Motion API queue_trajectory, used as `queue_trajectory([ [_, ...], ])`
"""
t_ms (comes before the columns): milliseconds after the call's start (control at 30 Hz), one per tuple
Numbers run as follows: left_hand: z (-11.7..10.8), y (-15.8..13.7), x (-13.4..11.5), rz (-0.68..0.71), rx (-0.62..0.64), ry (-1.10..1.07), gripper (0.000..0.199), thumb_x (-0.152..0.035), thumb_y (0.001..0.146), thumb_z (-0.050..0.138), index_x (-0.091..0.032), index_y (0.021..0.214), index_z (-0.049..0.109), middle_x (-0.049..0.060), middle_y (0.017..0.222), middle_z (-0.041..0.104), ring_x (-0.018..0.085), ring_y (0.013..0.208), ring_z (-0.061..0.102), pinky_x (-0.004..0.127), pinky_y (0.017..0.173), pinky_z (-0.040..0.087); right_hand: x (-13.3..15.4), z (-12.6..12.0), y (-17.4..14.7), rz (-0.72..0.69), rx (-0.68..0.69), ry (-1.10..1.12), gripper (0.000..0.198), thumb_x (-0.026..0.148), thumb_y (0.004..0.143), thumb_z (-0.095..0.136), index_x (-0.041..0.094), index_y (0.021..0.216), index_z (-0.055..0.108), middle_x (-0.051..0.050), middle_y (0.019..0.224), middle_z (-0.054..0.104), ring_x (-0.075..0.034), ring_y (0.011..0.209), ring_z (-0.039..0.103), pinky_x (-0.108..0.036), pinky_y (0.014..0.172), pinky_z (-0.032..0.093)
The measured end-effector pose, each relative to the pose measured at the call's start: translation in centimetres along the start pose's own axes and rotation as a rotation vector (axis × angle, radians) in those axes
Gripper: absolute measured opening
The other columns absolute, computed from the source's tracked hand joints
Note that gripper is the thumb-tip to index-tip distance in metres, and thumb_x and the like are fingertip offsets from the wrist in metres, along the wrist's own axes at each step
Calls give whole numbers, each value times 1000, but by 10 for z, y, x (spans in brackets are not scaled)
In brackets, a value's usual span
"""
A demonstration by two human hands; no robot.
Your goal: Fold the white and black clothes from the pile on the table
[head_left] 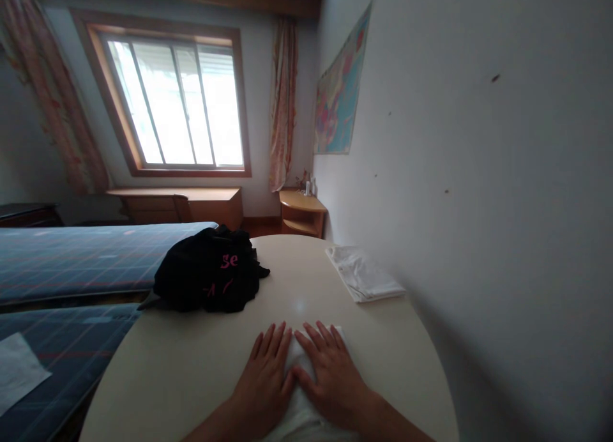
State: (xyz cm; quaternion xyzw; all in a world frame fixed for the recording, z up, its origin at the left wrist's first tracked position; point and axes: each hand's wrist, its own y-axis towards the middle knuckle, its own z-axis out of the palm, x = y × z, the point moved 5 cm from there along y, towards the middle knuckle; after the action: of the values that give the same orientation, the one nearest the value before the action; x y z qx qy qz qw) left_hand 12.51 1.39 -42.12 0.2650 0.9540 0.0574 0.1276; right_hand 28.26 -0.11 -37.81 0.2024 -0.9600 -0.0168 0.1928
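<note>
Have L hand [263, 381] and R hand [332, 375] laid flat, palms down, on a white cloth [302, 419] on a rounded, pale table [292, 266]. Show slight gaps b/w L fingers, wider fan on R; thumbs close tog., can't tell if touching. Can see cloth b/w hands and just past R fingertips, partly hidden under palms. Ahead-left of L fingertips, well apart, see bunched black cloth [191, 276] w/ pink lettering, at table edge. Ahead-right of R fingertips, see folded white bundle [368, 276] nr wall. Far left of L fingers, past table, see blue plaid mattresses [90, 257] w/ white sheet [19, 368] on nearer one. Far ahead of fingertips, see window [177, 103], desk [215, 199], corner shelf [304, 201] & wall map [339, 91].
</note>
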Motion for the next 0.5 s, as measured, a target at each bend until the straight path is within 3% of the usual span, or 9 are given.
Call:
queue_trajectory([
  [233,-5,16,1,53,58,-21,56,-38,103,30,-22,156,27,9,162,25,28,150,19,53,121,20,-8,9,1,95,-86,-78,58,60,97,37,35,149,41,-5,157,40,-32,147,27,-57,121,11],
  [400,-17,55,5,117,120,-18,56,-38,103,30,-21,156,29,9,163,23,26,152,15,50,122,16,-23,6,22,217,-125,-138,59,59,97,36,31,149,43,-8,156,41,-34,146,28,-58,120,9],
  [500,-21,79,12,74,142,-43,56,-37,102,31,-20,155,31,9,163,25,27,151,16,50,121,15,-32,0,39,260,-122,-160,60,57,97,36,27,149,44,-11,155,41,-35,146,28,-58,119,10],
])
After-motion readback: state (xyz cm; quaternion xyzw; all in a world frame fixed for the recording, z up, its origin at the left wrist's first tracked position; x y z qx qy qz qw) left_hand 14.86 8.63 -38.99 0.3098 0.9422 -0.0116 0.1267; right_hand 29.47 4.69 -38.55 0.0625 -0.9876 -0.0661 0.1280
